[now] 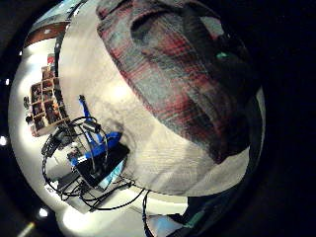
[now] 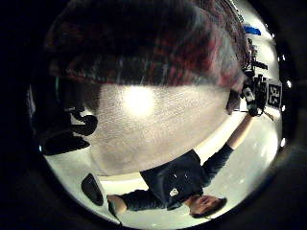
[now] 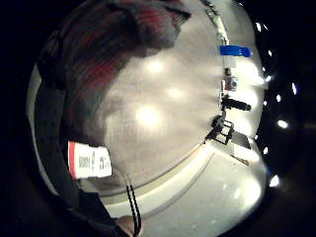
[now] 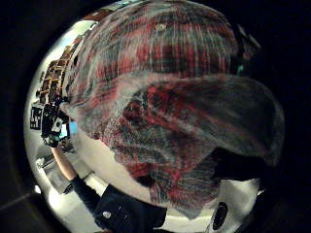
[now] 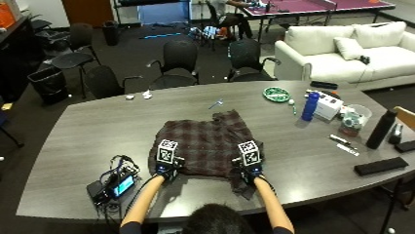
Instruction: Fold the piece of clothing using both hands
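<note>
Outside view first: a dark red plaid shirt point(image 5: 206, 145) is spread on the grey table point(image 5: 78, 131), directly ahead of the person, with its near hem close to the table's front edge. The left hand point(image 5: 167, 169) is placed on the hem's left corner and the right hand point(image 5: 248, 170) on its right corner. Cloth is seen bunched close against both palm cameras, so each hand is judged to be pinching the hem, though the fingers themselves are hidden under the gloves. A loose tail of fabric is seen trailing below the right hand toward the table edge.

The garment is partly gathered already, one flap being turned over near the right palm, yet no neat fold is shown. Most of the folding is judged still to be done: the hem is to be lifted and carried over the far part.

A black device with cables point(image 5: 113, 184) lies just beside the left forearm and could be snagged. Well apart on the right are found a blue bottle point(image 5: 311, 106), a white box point(image 5: 329, 107), a green dish point(image 5: 277, 94), a black bottle point(image 5: 381, 128) and a flat black case point(image 5: 381, 166); none is in the path of the fold.
</note>
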Tool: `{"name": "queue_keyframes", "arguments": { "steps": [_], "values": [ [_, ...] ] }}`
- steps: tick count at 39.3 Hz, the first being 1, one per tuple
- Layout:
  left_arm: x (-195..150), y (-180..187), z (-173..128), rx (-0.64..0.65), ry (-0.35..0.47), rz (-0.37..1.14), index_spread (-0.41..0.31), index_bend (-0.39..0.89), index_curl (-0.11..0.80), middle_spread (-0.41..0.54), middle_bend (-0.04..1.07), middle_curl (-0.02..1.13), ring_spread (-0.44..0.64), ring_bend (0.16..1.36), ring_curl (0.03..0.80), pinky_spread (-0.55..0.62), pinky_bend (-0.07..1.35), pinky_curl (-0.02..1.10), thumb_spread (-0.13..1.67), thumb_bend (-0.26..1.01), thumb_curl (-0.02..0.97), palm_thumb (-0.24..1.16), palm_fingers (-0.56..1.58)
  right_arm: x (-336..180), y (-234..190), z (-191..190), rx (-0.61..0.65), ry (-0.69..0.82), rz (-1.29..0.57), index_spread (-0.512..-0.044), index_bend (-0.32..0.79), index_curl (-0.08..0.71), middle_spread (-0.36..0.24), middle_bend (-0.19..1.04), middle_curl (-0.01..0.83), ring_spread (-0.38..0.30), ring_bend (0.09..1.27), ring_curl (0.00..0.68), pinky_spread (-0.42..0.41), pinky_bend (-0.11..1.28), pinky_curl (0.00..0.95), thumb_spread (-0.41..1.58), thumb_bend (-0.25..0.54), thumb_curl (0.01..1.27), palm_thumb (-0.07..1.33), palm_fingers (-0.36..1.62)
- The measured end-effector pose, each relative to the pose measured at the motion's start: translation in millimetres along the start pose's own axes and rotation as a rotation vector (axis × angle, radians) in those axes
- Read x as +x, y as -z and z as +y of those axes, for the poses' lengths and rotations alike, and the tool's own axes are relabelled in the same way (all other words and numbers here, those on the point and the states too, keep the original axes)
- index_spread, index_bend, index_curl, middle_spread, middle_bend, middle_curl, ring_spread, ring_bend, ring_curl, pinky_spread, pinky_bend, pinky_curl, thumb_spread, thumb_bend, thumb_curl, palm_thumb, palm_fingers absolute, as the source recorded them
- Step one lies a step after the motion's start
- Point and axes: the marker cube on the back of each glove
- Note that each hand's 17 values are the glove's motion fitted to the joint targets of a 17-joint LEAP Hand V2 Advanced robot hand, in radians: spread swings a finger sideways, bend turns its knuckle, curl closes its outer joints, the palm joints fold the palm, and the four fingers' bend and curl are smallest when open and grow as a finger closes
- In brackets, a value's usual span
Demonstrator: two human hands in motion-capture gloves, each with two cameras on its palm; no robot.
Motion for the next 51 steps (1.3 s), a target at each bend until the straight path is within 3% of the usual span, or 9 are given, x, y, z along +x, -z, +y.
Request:
{"name": "queue_keyframes", "arguments": {
  "steps": [10, 17, 23, 26, 32, 38, 41, 46, 51],
  "values": [
    [-4.5, 25.1, 31.4, 0.195, -0.067, 0.019, -0.177, 0.12, 0.483, -0.221, 0.34, 0.49, -0.17, 0.39, 0.343, -0.10, 0.17, 0.34, 1.54, 0.08, 0.383, 0.70, 1.01, 15.8, 38.0, 28.3, 0.040, 0.077, 0.028, -0.256, 0.24, 0.331, -0.213, 0.31, 0.465, -0.269, 0.59, 0.406, -0.355, 0.58, 0.360, 0.50, -0.011, 0.60, 1.01, 1.25],
    [-4.1, 34.7, 49.5, 0.279, -0.273, 0.031, -0.180, 0.08, 0.447, -0.243, 0.40, 0.54, -0.26, 0.56, 0.417, -0.18, 0.21, 0.36, 1.60, 0.08, 0.375, 0.67, 1.12, 51.3, 70.8, 42.4, 0.039, 0.113, -0.027, -0.249, 0.26, 0.384, -0.214, 0.31, 0.482, -0.271, 0.57, 0.419, -0.373, 0.55, 0.361, 0.37, -0.023, 0.65, 1.03, 1.28],
    [-4.4, 58.2, 95.0, 0.201, -0.450, 0.118, -0.186, 0.10, 0.428, -0.263, 0.44, 0.58, -0.30, 0.62, 0.451, -0.22, 0.23, 0.39, 1.60, 0.09, 0.371, 0.64, 1.12, 58.8, 109.3, 73.7, -0.041, 0.144, -0.021, -0.247, 0.26, 0.417, -0.219, 0.32, 0.495, -0.273, 0.56, 0.429, -0.377, 0.54, 0.368, 0.30, -0.028, 0.68, 1.03, 1.29],
    [-8.7, 72.5, 104.3, 0.166, -0.474, 0.130, -0.194, 0.13, 0.432, -0.268, 0.46, 0.59, -0.31, 0.64, 0.461, -0.23, 0.22, 0.39, 1.59, 0.09, 0.375, 0.64, 1.14, 60.2, 133.4, 78.8, -0.077, 0.131, 0.017, -0.247, 0.26, 0.432, -0.218, 0.32, 0.499, -0.274, 0.55, 0.433, -0.377, 0.53, 0.371, 0.27, -0.028, 0.69, 1.03, 1.29],
    [-25.0, 106.5, 72.3, 0.173, -0.375, 0.134, -0.207, 0.15, 0.438, -0.274, 0.47, 0.61, -0.32, 0.64, 0.469, -0.24, 0.23, 0.40, 1.58, 0.09, 0.382, 0.63, 1.15, 61.3, 181.3, 42.4, -0.098, 0.029, 0.093, -0.247, 0.25, 0.454, -0.222, 0.32, 0.506, -0.277, 0.55, 0.444, -0.377, 0.53, 0.379, 0.24, -0.030, 0.71, 1.02, 1.29],
    [-37.3, 101.1, -6.2, 0.016, -0.013, 0.164, -0.211, 0.15, 0.444, -0.284, 0.47, 0.63, -0.32, 0.64, 0.470, -0.25, 0.23, 0.41, 1.56, 0.09, 0.396, 0.63, 1.15, 37.7, 177.3, -24.8, -0.345, -0.105, 0.151, -0.250, 0.22, 0.469, -0.228, 0.32, 0.512, -0.276, 0.55, 0.452, -0.381, 0.53, 0.385, 0.22, -0.032, 0.73, 1.02, 1.28],
    [-34.3, 74.7, -51.8, -0.060, 0.050, 0.188, -0.211, 0.15, 0.446, -0.278, 0.47, 0.63, -0.32, 0.64, 0.470, -0.25, 0.23, 0.41, 1.52, 0.08, 0.414, 0.64, 1.14, 24.1, 155.8, -60.5, -0.392, -0.158, 0.170, -0.256, 0.19, 0.472, -0.230, 0.31, 0.513, -0.278, 0.55, 0.454, -0.382, 0.54, 0.388, 0.22, -0.030, 0.73, 1.02, 1.27],
    [-28.0, 36.3, -88.0, -0.160, 0.084, 0.208, -0.211, 0.15, 0.452, -0.275, 0.47, 0.64, -0.32, 0.63, 0.468, -0.24, 0.21, 0.41, 1.49, 0.07, 0.435, 0.66, 1.13, 4.6, 112.9, -115.6, -0.279, -0.084, 0.141, -0.261, 0.18, 0.475, -0.239, 0.31, 0.514, -0.277, 0.54, 0.458, -0.386, 0.53, 0.389, 0.22, -0.033, 0.74, 1.02, 1.26],
    [-35.0, 31.9, -104.7, 0.041, 0.206, 0.140, -0.210, 0.13, 0.451, -0.284, 0.47, 0.64, -0.32, 0.67, 0.482, -0.24, 0.20, 0.42, 1.46, 0.05, 0.436, 0.62, 1.14, -1.5, 87.3, -138.8, -0.017, -0.118, 0.186, -0.271, 0.12, 0.455, -0.246, 0.27, 0.505, -0.282, 0.53, 0.456, -0.378, 0.54, 0.392, 0.24, -0.028, 0.75, 1.03, 1.13]
  ]
}}
